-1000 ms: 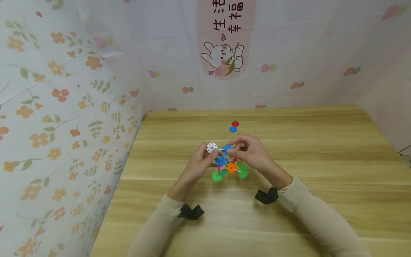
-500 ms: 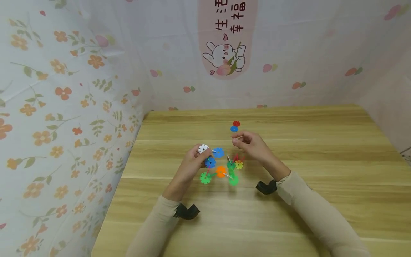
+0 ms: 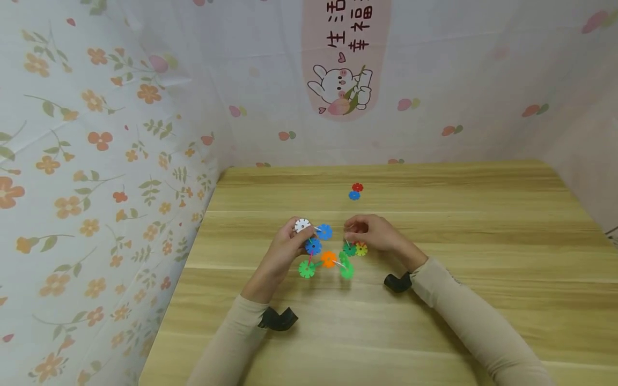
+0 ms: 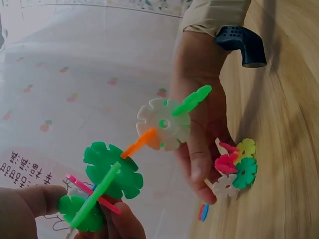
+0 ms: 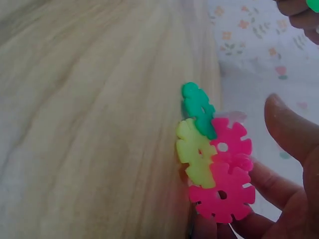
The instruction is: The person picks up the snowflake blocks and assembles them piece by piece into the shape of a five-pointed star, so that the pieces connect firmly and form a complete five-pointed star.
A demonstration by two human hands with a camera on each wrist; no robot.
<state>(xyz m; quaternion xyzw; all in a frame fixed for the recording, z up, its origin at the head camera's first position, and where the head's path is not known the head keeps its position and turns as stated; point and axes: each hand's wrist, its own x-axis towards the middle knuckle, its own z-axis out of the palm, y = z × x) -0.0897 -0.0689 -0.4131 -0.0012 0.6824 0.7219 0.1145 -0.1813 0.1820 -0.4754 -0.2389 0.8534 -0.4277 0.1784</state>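
Observation:
My left hand (image 3: 285,244) pinches a linked chain of slotted snowflake discs, held above the table. The chain includes a white disc (image 3: 302,227), blue discs (image 3: 324,232), an orange disc (image 3: 329,259) and green discs (image 3: 306,269). In the left wrist view, a green disc (image 4: 130,181) of it sits by the left fingers. My right hand (image 3: 374,233) is at a separate cluster of joined discs on the table: pink (image 5: 230,204), yellow (image 5: 188,144), green (image 5: 192,99) and white. Its thumb (image 5: 289,124) stands apart from the cluster, with the fingers behind or against it; contact is unclear.
A loose red disc (image 3: 357,187) and a loose blue disc (image 3: 354,195) lie farther back on the wooden table (image 3: 458,214). A patterned cloth (image 3: 434,80) hangs behind the table and along its left side. Both wrists carry black camera mounts (image 3: 279,319).
The right hand has let go of the chain's blue disc, drawn away, then lowered to the pink-yellow-green cluster. My left hand has shifted left with the chain, apart from that cluster.

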